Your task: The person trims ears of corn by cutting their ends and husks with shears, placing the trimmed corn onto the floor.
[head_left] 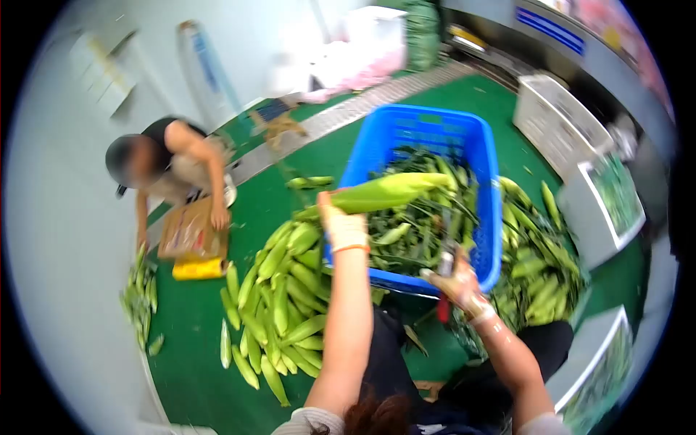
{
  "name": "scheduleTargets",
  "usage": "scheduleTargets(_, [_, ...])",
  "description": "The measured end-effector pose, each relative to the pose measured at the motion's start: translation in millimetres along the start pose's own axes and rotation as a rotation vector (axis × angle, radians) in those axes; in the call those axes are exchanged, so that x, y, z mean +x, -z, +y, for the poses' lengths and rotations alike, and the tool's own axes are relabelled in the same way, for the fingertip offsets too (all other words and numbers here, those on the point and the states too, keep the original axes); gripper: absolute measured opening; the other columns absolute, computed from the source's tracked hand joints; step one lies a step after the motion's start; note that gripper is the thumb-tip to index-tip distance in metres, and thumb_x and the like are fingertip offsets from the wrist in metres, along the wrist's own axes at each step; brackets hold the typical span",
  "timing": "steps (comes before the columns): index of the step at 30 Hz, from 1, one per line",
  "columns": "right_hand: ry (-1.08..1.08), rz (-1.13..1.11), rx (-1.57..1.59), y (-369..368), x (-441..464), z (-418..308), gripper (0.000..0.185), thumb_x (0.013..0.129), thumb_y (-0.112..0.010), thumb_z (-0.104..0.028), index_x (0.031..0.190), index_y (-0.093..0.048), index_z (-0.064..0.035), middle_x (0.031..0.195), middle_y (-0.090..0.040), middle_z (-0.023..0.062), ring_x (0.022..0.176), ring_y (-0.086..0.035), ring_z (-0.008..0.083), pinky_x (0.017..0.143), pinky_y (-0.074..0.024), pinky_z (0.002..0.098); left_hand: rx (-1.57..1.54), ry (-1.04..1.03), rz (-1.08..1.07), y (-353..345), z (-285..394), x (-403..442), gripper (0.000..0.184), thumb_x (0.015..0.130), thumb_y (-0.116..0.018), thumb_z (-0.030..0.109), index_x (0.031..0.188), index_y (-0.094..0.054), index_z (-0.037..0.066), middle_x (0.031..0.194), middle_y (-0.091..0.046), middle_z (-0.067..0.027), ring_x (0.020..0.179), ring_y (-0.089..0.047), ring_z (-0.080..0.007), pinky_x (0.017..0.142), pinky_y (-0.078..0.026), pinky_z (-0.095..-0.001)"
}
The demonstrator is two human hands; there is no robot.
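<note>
My left hand (346,226) is closed around one end of an ear of corn (395,191) in its green husk. The ear lies nearly level above a blue plastic basket (495,210), which holds cut husks and leaves (406,239). At the basket's near right side, my right hand (460,283) grips a red-handled cutting tool (444,308). Its metal part points up over the basket; blur hides whether it is a knife or shears. Left of the basket, a pile of husked-in corn ears (283,297) lies on the floor.
More corn (540,283) lies right of the basket. A white crate (558,119) and white bins (602,210) line the right side. At the left, a co-worker (174,159) bends over a cardboard box (194,228), beside a yellow object (199,270) and a small corn pile (139,293).
</note>
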State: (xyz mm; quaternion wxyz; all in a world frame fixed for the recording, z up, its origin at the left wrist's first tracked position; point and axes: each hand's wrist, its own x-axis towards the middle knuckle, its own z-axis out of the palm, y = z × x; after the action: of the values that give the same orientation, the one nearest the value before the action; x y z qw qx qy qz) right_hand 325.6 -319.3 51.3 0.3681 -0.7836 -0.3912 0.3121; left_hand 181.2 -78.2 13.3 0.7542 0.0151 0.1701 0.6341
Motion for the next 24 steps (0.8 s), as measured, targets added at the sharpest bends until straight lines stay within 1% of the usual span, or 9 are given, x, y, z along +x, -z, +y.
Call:
scheduleTargets(3, [0.149, 0.081, -0.007, -8.2, 27.3, -6.6, 0.071, 0.064, -0.080, -0.039, 0.109, -0.042, 0.0006, 0.099, -0.059, 0.0230, 0.092, -0.059, 0.0373, 0.081, -0.0472, 0.0426, 0.018, -0.004, 0.088, -5.0, -1.3, 2.7, 0.031, 0.085, -0.061, 0.040, 0.078, -0.053, 0.011, 0.075, -0.056, -0.0041, 0.076, -0.054, -0.0226, 0.080, -0.046, -0.0430])
scheduleTargets(5, [0.235, 0.062, 0.104, -6.2, 41.0, -19.7, 0.072, 0.063, -0.080, -0.039, 0.109, -0.041, 0.0018, 0.098, -0.058, 0.0237, 0.092, -0.058, 0.0378, 0.082, -0.0464, 0.0435, 0.026, 0.002, 0.204, -11.3, -6.2, 4.6, 0.033, 0.085, -0.061, 0.041, 0.077, -0.052, 0.011, 0.075, -0.056, -0.0039, 0.076, -0.054, -0.0226, 0.079, -0.046, -0.0446])
scheduleTargets(9, [0.459, 0.158, -0.118, -6.4, 61.7, -21.6, 0.072, 0.064, -0.079, -0.037, 0.109, -0.041, 0.0027, 0.102, -0.054, 0.0239, 0.098, -0.052, 0.0382, 0.088, -0.0420, 0.0441, 0.122, 0.071, 0.380, -5.9, -18.6, 12.7, 0.032, 0.087, -0.059, 0.041, 0.084, -0.052, 0.011, 0.080, -0.056, -0.0033, 0.075, -0.054, -0.0229, 0.074, -0.048, -0.0457])
scheduleTargets(14, [0.314, 0.081, -0.018, -9.1, 59.5, -10.0, 0.088, 0.065, -0.079, -0.041, 0.126, -0.033, 0.0019, 0.117, -0.048, 0.0258, 0.114, -0.044, 0.0401, 0.096, -0.0366, 0.0463, 0.128, 0.106, 0.255, 1.8, -29.0, 19.3, 0.035, 0.092, -0.050, 0.044, 0.088, -0.047, 0.009, 0.078, -0.049, -0.0053, 0.075, -0.050, -0.0237, 0.081, -0.046, -0.0464])
scheduleTargets(16, [0.239, 0.099, -0.112, -11.9, 55.8, -8.9, 0.087, 0.066, -0.078, -0.041, 0.127, -0.033, 0.0017, 0.115, -0.048, 0.0263, 0.108, -0.048, 0.0423, 0.093, -0.0391, 0.0475, 0.094, 0.020, 0.212, 9.1, -36.6, 21.5, 0.030, 0.094, -0.050, 0.039, 0.091, -0.049, 0.010, 0.079, -0.050, -0.0050, 0.074, -0.050, -0.0214, 0.078, -0.046, -0.0417])
scheduleTargets(18, [0.229, 0.018, 0.012, -11.5, 58.4, -10.4, 0.082, 0.065, -0.080, -0.038, 0.122, -0.037, 0.0010, 0.102, -0.052, 0.0210, 0.093, -0.053, 0.0344, 0.083, -0.0440, 0.0456, 0.088, -0.047, 0.187, 13.3, -41.5, 23.5, 0.026, 0.096, -0.049, 0.035, 0.092, -0.051, 0.009, 0.078, -0.050, -0.0040, 0.073, -0.051, -0.0204, 0.075, -0.047, -0.0410])
scheduleTargets(20, [0.198, 0.012, 0.051, -12.1, 63.2, -15.3, 0.081, 0.063, -0.082, -0.033, 0.120, -0.037, 0.0019, 0.095, -0.053, 0.0155, 0.085, -0.053, 0.0282, 0.078, -0.0462, 0.0397, 0.039, -0.094, 0.221, 10.0, -48.9, 35.3, 0.026, 0.090, -0.060, 0.032, 0.097, -0.054, 0.008, 0.083, -0.056, -0.0061, 0.076, -0.054, -0.0207, 0.073, -0.048, -0.0399])
scheduleTargets(21, [0.342, 0.050, 0.141, -14.6, 67.0, -6.6, 0.077, 0.063, -0.082, -0.029, 0.118, -0.038, 0.0029, 0.097, -0.054, 0.0155, 0.083, -0.053, 0.0261, 0.077, -0.0470, 0.0384, 0.073, -0.103, 0.278, 10.9, -52.0, 29.8, 0.028, 0.087, -0.065, 0.031, 0.097, -0.055, 0.007, 0.084, -0.057, -0.0069, 0.076, -0.055, -0.0208, 0.072, -0.048, -0.0394])
scheduleTargets(24, [0.273, 0.123, 0.063, -20.3, 68.3, -2.7, 0.068, 0.064, -0.079, -0.024, 0.113, -0.042, 0.0036, 0.088, -0.056, 0.0122, 0.077, -0.053, 0.0236, 0.073, -0.0480, 0.0354, 0.082, -0.196, 0.271, 1.1, -56.6, 19.9, 0.027, 0.083, -0.069, 0.027, 0.091, -0.058, 0.003, 0.079, -0.059, -0.0074, 0.072, -0.057, -0.0217, 0.070, -0.047, -0.0384])
